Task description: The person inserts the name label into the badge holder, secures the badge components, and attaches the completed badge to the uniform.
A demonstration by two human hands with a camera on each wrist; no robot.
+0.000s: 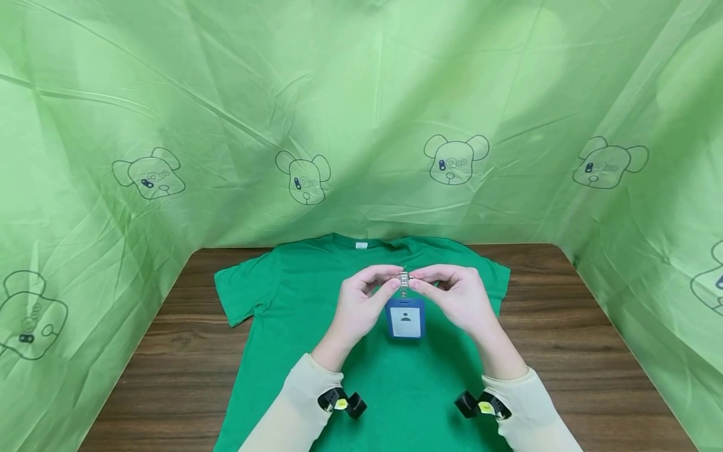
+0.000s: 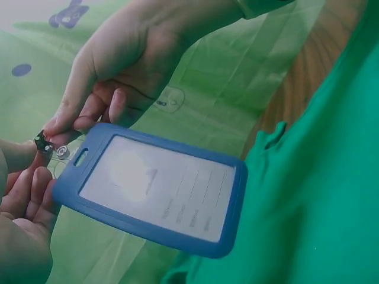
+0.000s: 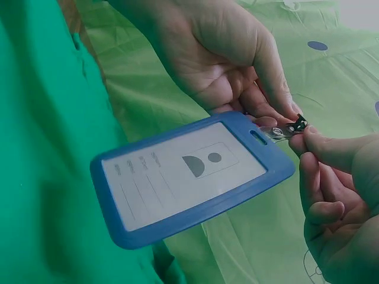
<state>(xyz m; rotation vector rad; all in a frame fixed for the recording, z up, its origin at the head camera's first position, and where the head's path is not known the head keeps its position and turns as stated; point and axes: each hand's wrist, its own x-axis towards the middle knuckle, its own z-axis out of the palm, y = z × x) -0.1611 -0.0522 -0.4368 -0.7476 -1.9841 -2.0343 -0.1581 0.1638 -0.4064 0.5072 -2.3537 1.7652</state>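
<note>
A blue badge holder (image 1: 390, 326) with a white ID card (image 1: 408, 323) in it hangs by a clear strap from a small metal badge clip (image 1: 403, 280). My left hand (image 1: 361, 300) pinches the clip's left side between thumb and fingers. From the other side my right hand (image 1: 460, 298) pinches it too, thumb and fingertips meeting at the metal. Both wrist views show the clip (image 2: 42, 142) between the fingertips, with the holder (image 3: 195, 231) tilted below. Under the hands lies a green T-shirt (image 1: 316, 301), spread out with its collar at the far side.
The T-shirt lies on a dark wooden table (image 1: 175, 351) that shows on both sides of it. Light green cloth (image 1: 373, 113) printed with bear-head outlines encloses the back and sides. A black wrist camera (image 1: 356, 406) sits on the left sleeve, another (image 1: 466, 404) on the right.
</note>
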